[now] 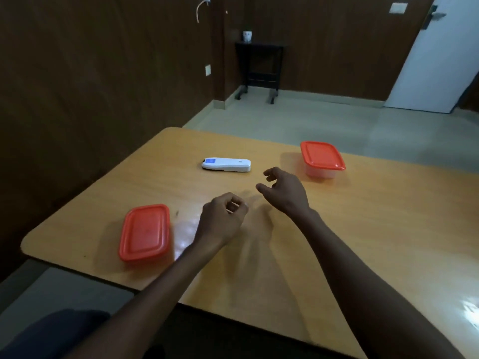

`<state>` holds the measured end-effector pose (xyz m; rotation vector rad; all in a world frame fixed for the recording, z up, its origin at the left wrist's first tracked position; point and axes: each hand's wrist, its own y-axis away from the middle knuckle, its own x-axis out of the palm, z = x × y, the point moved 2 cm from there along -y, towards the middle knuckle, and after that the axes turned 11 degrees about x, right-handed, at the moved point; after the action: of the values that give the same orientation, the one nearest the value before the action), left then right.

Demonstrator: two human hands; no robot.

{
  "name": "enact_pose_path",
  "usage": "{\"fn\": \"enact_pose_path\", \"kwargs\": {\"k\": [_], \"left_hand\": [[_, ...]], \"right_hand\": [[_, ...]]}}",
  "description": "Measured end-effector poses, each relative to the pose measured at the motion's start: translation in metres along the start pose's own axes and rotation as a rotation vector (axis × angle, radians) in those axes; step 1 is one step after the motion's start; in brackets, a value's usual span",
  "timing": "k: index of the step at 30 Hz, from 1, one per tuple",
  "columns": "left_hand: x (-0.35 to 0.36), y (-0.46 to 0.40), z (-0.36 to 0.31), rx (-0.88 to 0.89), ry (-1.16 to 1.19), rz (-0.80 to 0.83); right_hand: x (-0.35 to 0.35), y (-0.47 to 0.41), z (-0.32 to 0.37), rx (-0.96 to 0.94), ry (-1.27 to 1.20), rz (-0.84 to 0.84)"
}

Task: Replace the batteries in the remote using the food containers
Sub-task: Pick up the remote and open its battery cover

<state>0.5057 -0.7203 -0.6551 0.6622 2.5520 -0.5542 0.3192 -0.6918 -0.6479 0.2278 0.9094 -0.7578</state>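
Orange-brown laminate covers the wooden table [337,242], and on it lie three task things: one white plastic remote with a small blue screen [226,164] and two clear plastic food containers with orange-red lids. The remote rests flat near the far middle of the table, its screen end toward the left. One lidded container [144,233] sits at the near left, close to the table's rounded corner; the other lidded container [322,158] sits at the far right, well apart from the first, with its see-through wall showing under the lid. Both lids are on. Two bare hands reach over the table between the containers. The left hand [221,220] hovers just right of the near container, its fingers curled in toward the palm with nothing seen in them. The right hand [283,191] hangs near the remote's right end, not touching it, its fingers loosely bent and spread, thumb apart, holding nothing. Neither hand touches a container. Beyond the table, one small dark side table on castors [259,68] stands against the brown panelled wall [103,73], with one small white cup-like thing [247,36] on top, and one white door [440,60] stands at the far right
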Motion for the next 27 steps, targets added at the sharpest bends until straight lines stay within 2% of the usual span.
{"fn": "enact_pose_path", "kwargs": {"k": [8, 12, 17, 22, 24, 27], "left_hand": [[-0.009, -0.031, 0.026, -0.099, 0.062, -0.083], [-0.004, -0.043, 0.027, -0.137, 0.108, -0.097], [0.004, -0.037, 0.023, -0.231, 0.239, -0.090], [0.024, -0.013, -0.008, -0.371, 0.601, 0.003], [0.039, 0.003, -0.025, -0.368, 0.718, 0.071], [0.058, 0.029, -0.041, -0.383, 0.770, 0.174]], "right_hand": [[0.069, -0.098, 0.042, -0.098, 0.241, 0.182], [0.081, -0.118, 0.051, -0.174, 0.356, 0.175], [0.059, -0.074, 0.028, -0.167, 0.212, 0.089], [0.003, 0.023, -0.004, -0.103, -0.022, 0.011], [-0.020, 0.064, -0.013, -0.021, -0.131, 0.005], [-0.046, 0.107, -0.033, 0.230, -0.371, 0.140]]}}
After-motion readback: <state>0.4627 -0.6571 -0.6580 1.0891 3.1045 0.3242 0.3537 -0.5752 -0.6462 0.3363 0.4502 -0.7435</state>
